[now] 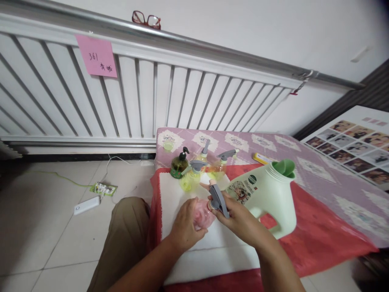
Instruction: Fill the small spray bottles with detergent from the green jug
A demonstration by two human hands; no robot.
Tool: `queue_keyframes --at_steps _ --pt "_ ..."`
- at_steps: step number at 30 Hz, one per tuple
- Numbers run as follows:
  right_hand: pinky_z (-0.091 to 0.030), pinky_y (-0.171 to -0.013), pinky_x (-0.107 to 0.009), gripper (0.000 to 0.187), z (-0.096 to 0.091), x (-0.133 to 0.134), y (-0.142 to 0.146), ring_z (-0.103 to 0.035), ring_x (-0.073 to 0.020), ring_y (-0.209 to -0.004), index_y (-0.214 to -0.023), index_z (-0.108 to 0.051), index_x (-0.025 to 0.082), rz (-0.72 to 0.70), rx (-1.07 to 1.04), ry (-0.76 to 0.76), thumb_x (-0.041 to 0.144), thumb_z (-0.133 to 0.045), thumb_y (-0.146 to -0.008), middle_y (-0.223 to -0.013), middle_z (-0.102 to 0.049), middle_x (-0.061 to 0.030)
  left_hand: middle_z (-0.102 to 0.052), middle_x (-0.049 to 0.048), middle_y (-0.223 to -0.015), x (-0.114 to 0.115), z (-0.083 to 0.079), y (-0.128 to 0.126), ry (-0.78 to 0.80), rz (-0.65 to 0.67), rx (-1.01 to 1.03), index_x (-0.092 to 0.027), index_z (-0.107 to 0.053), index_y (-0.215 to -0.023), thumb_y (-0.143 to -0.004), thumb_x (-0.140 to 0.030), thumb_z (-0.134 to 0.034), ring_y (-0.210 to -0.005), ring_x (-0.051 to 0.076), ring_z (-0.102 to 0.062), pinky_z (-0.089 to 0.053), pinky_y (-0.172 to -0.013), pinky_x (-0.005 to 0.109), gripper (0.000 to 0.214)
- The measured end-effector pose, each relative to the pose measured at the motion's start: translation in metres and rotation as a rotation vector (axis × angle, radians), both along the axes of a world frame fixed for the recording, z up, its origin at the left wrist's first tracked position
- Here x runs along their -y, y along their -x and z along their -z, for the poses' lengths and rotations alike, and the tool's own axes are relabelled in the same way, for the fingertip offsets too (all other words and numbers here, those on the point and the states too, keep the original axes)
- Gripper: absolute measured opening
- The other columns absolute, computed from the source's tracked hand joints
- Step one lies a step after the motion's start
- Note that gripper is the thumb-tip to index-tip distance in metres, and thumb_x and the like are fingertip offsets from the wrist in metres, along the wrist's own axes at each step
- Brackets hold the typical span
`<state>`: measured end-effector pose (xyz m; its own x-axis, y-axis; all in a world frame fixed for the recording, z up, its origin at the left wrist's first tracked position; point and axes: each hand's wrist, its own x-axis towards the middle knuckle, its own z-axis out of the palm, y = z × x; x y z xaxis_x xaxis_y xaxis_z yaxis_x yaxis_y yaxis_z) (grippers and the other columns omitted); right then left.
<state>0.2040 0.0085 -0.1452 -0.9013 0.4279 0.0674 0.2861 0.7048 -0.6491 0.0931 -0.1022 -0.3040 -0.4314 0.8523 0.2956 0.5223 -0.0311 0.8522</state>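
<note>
My left hand (186, 225) wraps round the pink transparent body of a spray bottle (203, 214) above a white cloth (221, 259). At the bottle's neck, my right hand (235, 217) grips its grey trigger head (219, 199). The bottle is tilted, and its nozzle points up and left. Just beyond stand several yellowish clear bottles with grey trigger heads, among them a spray bottle (191, 178) and another spray bottle (219, 168). A dark green pump bottle (179, 165) is left of them. To the right of my right hand is a large pale green jug (284, 207) with a green cap.
A red cloth (322, 231) lies under the white one on a patterned purple table cover (273, 144). A yellow box (261, 158) lies behind the jug. Beyond the table runs a white radiator (212, 97). A power strip (104, 189) and a white power bank (86, 205) lie on the floor.
</note>
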Motion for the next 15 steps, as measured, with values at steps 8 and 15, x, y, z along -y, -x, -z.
queue_keyframes --at_steps 8,15 --pt "-0.052 -0.081 -0.035 0.016 0.0069 -0.0072 -0.0021 -0.061 -0.0207 -0.088 -0.099 -0.064 0.026 -0.034 0.008 0.002 0.029 -0.053 -0.088 -0.098 -0.063 -0.0035 -0.041 0.0134 -0.141 0.0 0.0028 0.0 -0.002 0.001 -0.003 -0.022 -0.021 -0.142 -0.059 -0.013 -0.076 -0.132 0.031 -0.04 -0.035 -0.111 0.051 0.1" --pt "-0.052 -0.082 -0.034 0.011 0.0074 -0.0096 0.0004 -0.062 -0.0204 -0.09 -0.095 -0.062 0.024 -0.06 0.045 -0.042 0.026 -0.055 -0.086 -0.099 -0.062 -0.0051 -0.041 0.0131 -0.142 -0.0004 0.0053 -0.0003 -0.014 -0.004 0.03 -0.022 -0.022 -0.142 -0.057 -0.012 -0.077 -0.132 0.032 -0.04 -0.035 -0.111 0.052 0.102"
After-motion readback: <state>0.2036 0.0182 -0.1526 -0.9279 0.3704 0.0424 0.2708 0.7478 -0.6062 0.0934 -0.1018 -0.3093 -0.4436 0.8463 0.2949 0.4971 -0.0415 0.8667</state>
